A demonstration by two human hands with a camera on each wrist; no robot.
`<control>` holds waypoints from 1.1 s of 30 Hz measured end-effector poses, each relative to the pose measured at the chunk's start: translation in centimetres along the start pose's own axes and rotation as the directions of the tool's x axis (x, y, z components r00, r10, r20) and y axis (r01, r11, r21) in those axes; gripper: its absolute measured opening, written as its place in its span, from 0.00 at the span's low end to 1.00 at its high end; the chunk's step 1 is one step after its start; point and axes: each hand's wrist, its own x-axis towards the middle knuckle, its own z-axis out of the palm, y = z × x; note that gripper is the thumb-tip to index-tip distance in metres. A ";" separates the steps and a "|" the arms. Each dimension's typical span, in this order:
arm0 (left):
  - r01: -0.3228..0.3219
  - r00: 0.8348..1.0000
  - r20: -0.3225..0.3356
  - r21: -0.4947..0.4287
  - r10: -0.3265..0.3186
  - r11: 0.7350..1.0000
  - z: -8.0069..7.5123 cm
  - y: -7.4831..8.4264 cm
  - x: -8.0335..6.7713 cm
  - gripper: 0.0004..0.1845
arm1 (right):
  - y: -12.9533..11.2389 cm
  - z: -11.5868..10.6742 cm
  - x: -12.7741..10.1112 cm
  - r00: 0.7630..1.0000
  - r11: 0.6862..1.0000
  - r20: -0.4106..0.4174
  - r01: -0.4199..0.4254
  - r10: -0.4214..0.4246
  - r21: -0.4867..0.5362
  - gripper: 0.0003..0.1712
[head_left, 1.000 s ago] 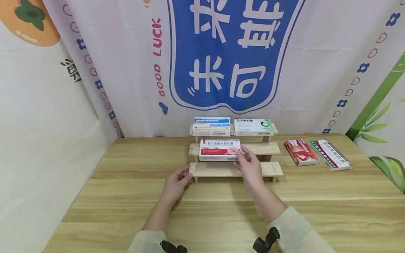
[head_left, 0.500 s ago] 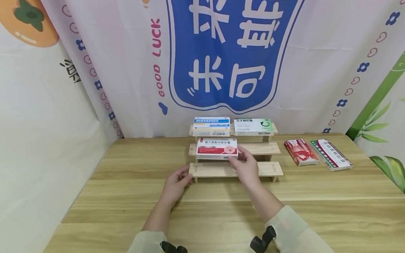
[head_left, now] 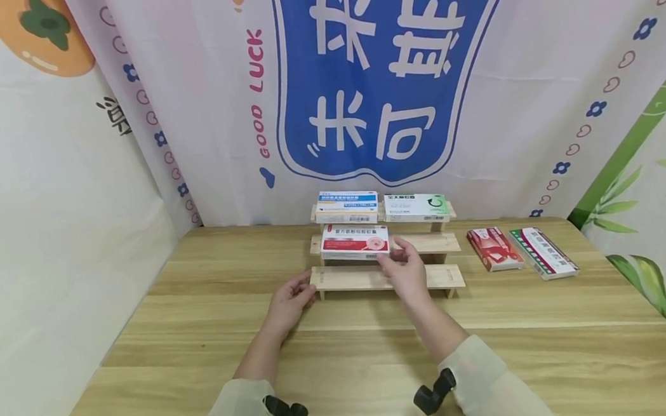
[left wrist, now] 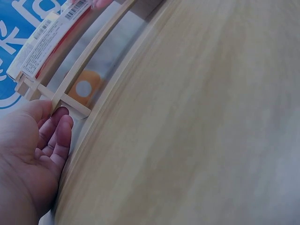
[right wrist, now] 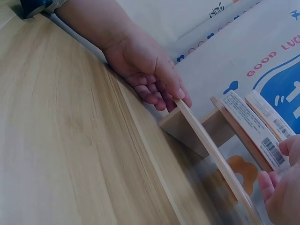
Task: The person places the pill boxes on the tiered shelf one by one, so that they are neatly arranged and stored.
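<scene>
Our right hand (head_left: 406,268) pinches the red-and-white box (head_left: 354,242) on the rack's (head_left: 429,278) middle step; our left hand (head_left: 290,298), fingers loosely curled, steadies the bottom step. Releasing seems next.

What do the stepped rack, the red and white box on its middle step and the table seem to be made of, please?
Stepped rack: pale, apparently unfinished wood; thin flat slats with faint grain. Red and white box: printed card, slightly glossy, with crisp folded edges and barcodes in the wrist views. Table: wood-grain planks; solid wood or laminate, I cannot tell. The right hand holds the box.
</scene>
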 end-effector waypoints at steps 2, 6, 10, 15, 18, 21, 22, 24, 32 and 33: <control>0.001 1.000 -0.001 0.002 -0.001 1.000 0.0 0.0 0.0 0.20 | -0.1 -0.7 0.1 1.000 1.000 0.000 -0.004 0.004 -0.011 0.32; 0.000 1.000 -0.005 0.005 0.000 1.000 0.0 0.1 0.1 0.20 | -0.2 -2.5 0.3 1.000 0.999 -0.003 0.010 -0.010 -0.047 0.30; 0.012 1.000 -0.004 0.000 -0.012 1.000 0.0 0.2 0.1 0.20 | -0.3 -4.8 0.6 0.999 0.997 -0.022 0.045 -0.046 -0.061 0.29; 0.008 1.000 -0.003 0.013 -0.008 1.000 0.0 0.2 0.1 0.20 | -0.2 -8.5 1.2 0.994 0.992 -0.088 0.058 -0.068 -0.110 0.29; 0.001 1.000 0.000 0.011 -0.001 1.000 0.1 0.2 0.1 0.20 | -0.1 -11.1 1.5 0.987 0.987 -0.147 0.043 -0.066 -0.154 0.29; -0.003 1.000 0.003 0.010 0.003 1.000 0.1 0.2 0.0 0.21 | -0.1 -13.6 2.0 0.974 0.981 -0.217 0.020 -0.063 -0.195 0.29; -0.001 1.000 0.004 0.009 0.001 1.000 0.1 0.2 0.0 0.21 | -0.1 -14.5 2.2 0.968 0.978 -0.244 0.008 -0.060 -0.208 0.30; 0.005 1.000 0.005 0.006 -0.005 1.000 0.1 0.2 0.1 0.20 | -0.1 -16.3 2.5 0.957 0.976 -0.288 -0.026 -0.039 -0.218 0.31; 0.005 1.000 0.010 0.019 -0.005 1.000 0.0 0.4 0.0 0.20 | 0.6 -22.9 4.0 0.927 0.929 -0.370 -0.194 0.067 -0.317 0.41; 0.005 1.000 0.010 0.018 -0.005 1.000 0.0 0.4 0.0 0.20 | 0.8 -23.6 4.2 0.921 0.915 -0.382 -0.214 0.073 -0.342 0.42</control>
